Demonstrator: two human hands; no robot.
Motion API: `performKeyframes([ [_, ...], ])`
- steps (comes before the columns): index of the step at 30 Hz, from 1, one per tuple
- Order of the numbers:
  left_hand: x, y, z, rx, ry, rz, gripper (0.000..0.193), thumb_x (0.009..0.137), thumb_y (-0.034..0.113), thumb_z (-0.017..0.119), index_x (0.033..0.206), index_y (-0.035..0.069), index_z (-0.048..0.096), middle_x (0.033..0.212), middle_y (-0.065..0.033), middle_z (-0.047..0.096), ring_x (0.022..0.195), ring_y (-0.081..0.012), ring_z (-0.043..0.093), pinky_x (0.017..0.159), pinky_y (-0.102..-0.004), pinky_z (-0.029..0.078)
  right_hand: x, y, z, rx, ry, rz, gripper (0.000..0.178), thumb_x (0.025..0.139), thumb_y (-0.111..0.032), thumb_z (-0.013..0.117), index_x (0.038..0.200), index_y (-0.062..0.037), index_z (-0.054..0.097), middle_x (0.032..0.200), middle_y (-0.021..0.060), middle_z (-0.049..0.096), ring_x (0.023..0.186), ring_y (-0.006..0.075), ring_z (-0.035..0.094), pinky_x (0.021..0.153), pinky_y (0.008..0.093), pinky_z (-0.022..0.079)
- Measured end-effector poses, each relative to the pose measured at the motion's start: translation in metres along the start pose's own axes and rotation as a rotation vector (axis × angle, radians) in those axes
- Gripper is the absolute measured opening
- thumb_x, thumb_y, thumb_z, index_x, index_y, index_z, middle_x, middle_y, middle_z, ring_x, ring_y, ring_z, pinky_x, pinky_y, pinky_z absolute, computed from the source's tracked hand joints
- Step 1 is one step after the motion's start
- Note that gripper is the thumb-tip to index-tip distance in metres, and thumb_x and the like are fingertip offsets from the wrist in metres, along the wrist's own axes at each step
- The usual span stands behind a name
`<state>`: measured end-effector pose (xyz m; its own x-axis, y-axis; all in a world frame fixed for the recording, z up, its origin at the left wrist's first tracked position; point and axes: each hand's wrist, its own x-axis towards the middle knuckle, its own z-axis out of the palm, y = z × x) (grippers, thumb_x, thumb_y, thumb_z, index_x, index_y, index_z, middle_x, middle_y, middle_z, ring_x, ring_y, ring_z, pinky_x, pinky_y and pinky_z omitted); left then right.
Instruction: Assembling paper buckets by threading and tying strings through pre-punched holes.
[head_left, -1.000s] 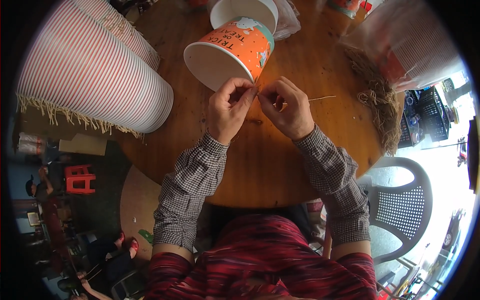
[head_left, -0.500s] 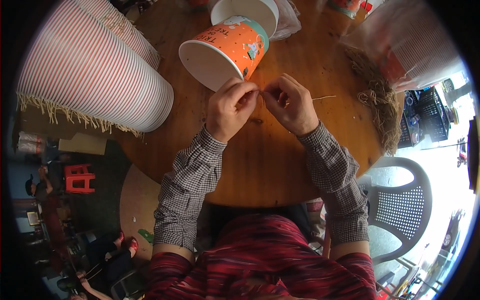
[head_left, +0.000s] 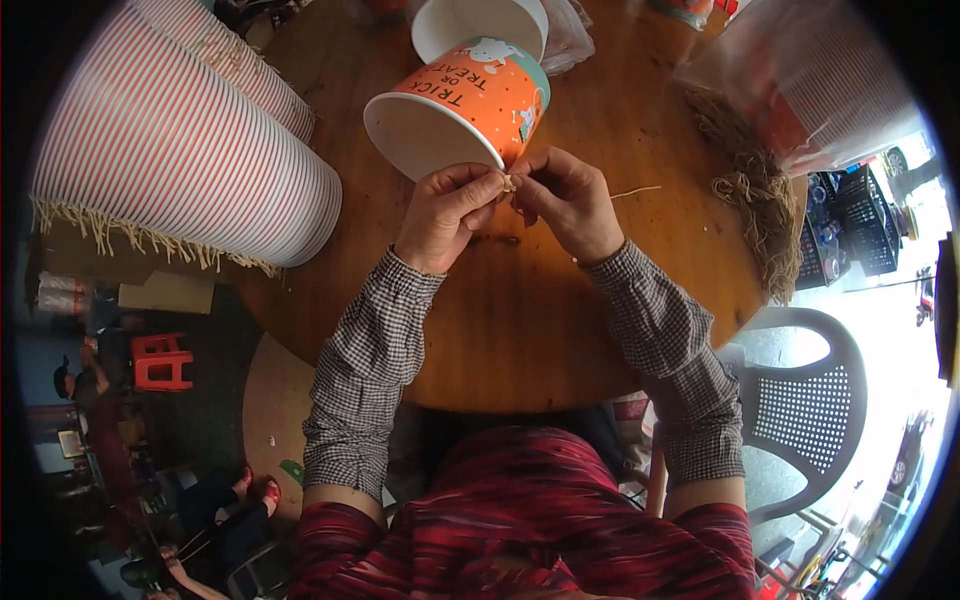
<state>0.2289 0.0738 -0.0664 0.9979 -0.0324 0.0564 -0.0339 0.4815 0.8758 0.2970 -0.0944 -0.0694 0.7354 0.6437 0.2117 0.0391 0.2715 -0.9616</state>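
Close together, the left hand (head_left: 450,212) and the right hand (head_left: 575,210) meet over the round wooden table (head_left: 520,330), right at the near lower edge of an orange bucket (head_left: 455,95). Thumb and forefinger of the left hand are pinched, with hardly any gap, on a small tuft of pale cord (head_left: 510,184); its other fingers curl in toward the palm. The right hand brings its bent thumb and forefinger to the same tuft, the tips pressed nearly together on it, the remaining fingers folded and partly hidden. The orange bucket lies on its side, its white mouth facing the left and toward the person, its teal base pointing away; whether the fingertips touch its rim, I cannot tell. Behind it, a white-lined bucket (head_left: 480,25) also lies tipped, next to some crumpled clear plastic (head_left: 569,40). A thin loose strand (head_left: 638,190) sticks out just beyond the right hand. Farther right, a heap of brown twine (head_left: 745,200) lies near the table's edge, beside plastic-wrapped stacked buckets (head_left: 830,105). To the left, a long nested stack of buckets (head_left: 200,145) leans across, with pale cord ends fringing its lower side.
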Motion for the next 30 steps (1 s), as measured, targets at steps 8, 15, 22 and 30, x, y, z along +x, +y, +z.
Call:
performKeyframes([
  [8, -0.002, -0.004, 0.016, 0.128, 0.189, 0.131, 0.014, 0.09, 0.014, 0.062, 0.094, 0.001, 0.067, 0.086, -0.0017, 0.067, 0.06, -0.0024, 0.048, 0.051, -0.0175, 0.036, -0.001, 0.0, 0.004, 0.06, 0.019, -0.089, 0.016, 0.089, -0.003, 0.061, 0.104, -0.0002, 0.057, 0.083, 0.0024, 0.063, 0.074, 0.0071, 0.061, 0.065, 0.0212, 0.051],
  [15, -0.004, -0.005, 0.02, 0.292, 0.238, 0.179, 0.018, 0.09, 0.017, 0.063, 0.093, 0.0, 0.068, 0.075, 0.0013, 0.064, 0.056, -0.0012, 0.045, 0.049, -0.017, 0.035, -0.004, -0.001, 0.003, -0.169, 0.109, -0.174, 0.012, 0.085, -0.004, 0.066, 0.096, 0.0013, 0.064, 0.086, 0.0039, 0.068, 0.074, 0.0069, 0.063, 0.066, 0.0211, 0.052],
  [22, -0.005, -0.004, 0.021, 0.375, 0.284, 0.186, 0.016, 0.089, 0.013, 0.063, 0.094, -0.001, 0.067, 0.076, 0.0012, 0.064, 0.059, -0.0009, 0.048, 0.051, -0.0164, 0.037, -0.004, 0.0, 0.006, -0.37, 0.166, -0.258, 0.009, 0.085, -0.004, 0.065, 0.092, 0.0021, 0.063, 0.082, 0.0052, 0.068, 0.067, 0.0073, 0.063, 0.063, 0.0211, 0.052],
  [30, -0.007, 0.002, 0.024, 0.421, 0.231, 0.224, 0.011, 0.09, 0.004, 0.058, 0.095, -0.002, 0.066, 0.082, -0.0001, 0.065, 0.07, -0.0012, 0.053, 0.059, -0.015, 0.04, 0.0, -0.001, 0.002, 0.002, 0.101, -0.015, 0.01, 0.089, -0.007, 0.061, 0.093, 0.0015, 0.06, 0.082, 0.0052, 0.066, 0.074, 0.0088, 0.063, 0.062, 0.0223, 0.052],
])
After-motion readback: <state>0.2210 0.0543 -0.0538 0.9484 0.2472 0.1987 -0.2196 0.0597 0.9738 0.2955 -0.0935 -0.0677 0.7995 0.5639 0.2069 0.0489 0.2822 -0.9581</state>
